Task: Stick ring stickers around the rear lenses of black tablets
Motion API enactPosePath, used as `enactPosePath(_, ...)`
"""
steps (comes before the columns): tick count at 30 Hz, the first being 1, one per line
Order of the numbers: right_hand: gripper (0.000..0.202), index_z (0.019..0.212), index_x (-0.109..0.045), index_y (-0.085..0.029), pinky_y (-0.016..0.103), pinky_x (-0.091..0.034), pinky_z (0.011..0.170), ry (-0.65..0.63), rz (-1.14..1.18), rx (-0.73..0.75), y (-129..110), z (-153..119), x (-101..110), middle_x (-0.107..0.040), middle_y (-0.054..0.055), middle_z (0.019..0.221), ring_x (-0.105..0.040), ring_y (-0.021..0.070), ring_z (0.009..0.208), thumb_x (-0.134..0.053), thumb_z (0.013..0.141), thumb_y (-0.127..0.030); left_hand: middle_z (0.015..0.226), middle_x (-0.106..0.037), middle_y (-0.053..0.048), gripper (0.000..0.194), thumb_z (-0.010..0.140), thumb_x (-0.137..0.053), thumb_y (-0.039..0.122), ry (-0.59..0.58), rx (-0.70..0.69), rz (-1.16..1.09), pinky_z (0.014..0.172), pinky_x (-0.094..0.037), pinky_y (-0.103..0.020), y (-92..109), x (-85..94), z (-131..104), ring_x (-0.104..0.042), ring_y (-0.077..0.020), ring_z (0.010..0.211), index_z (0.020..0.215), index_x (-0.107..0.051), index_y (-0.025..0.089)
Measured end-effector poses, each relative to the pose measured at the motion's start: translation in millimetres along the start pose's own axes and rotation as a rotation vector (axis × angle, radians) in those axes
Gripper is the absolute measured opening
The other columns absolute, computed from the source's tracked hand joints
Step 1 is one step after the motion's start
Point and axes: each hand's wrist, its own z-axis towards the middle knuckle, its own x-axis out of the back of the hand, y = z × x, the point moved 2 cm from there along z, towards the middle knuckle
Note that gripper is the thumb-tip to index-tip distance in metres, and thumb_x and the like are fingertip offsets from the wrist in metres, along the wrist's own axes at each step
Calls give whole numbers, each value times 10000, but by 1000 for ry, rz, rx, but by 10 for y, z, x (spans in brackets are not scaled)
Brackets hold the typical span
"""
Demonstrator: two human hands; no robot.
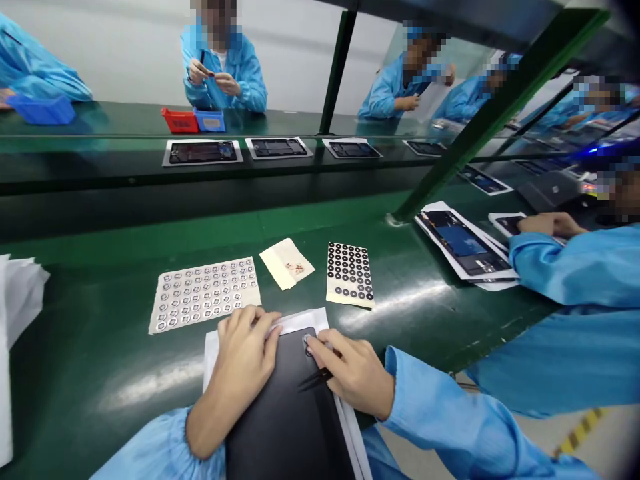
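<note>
A dark tablet (285, 413) lies back side up on white sheets (213, 343) right in front of me. My left hand (245, 353) is closed over its upper left edge, fingers bent at the top of the sheets and thumb along the panel. At the upper right corner, the thumb of my right hand (350, 367) presses on a small ring-shaped part (307, 343) at the camera spot. Black tweezers (315, 380) are tucked in the same hand, their tips pointing left over the panel. The fingers under that hand are partly hidden.
Beyond the tablet lie a sheet of ring stickers (205, 293), a cream paper (287, 262) and a sheet of black round stickers (350, 273). A green post (450, 153) rises at right, near stacked tablets (465, 243) and a co-worker's sleeve (575, 267). White sheets (20, 300) stand left.
</note>
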Motion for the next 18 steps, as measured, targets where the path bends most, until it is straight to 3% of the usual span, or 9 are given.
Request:
enactPosePath(7,406,1230,-622,-95,306,-489,530,-75,-12,5,8,45,42,-697,100,978,-671,190,734,-400,901,-10,991,-712,-56,209,1033,-516,271,98,-59,21,845,-359,-426,-37,-10,10,-611,-263,972,1113,-708,253)
enactPosePath(18,273,1237,-610,-106,311,-454,504,-116,-1,-25,50,112,83,-706,85,1007,-681,173,720,-419,1064,-196,1018,-718,-54,201,1025,-527,354,55,25,-7,852,-351,-429,-92,-7,17,-594,-286,1019,1057,-701,259)
